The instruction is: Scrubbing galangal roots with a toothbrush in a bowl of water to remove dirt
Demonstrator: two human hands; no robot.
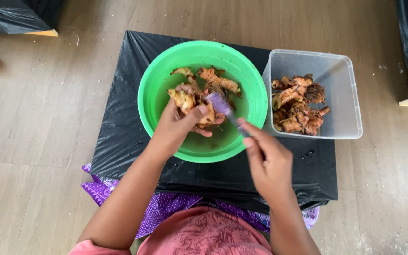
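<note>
While a knobbly root piece (188,101) is gripped by the left hand (178,128) above the green bowl (153,111), a purple brush (224,107) is clasped in the right hand (270,163), its head pressed against that root, beside the clear tub (350,101).

One green bowl (153,89) and one clear plastic tub (341,94) stand on the tabletop (128,132). One purple brush (223,107) is there. Three ginger roots (216,79) show in the bowl; the tub's heap of roots (298,106) is too tangled to count.
</note>
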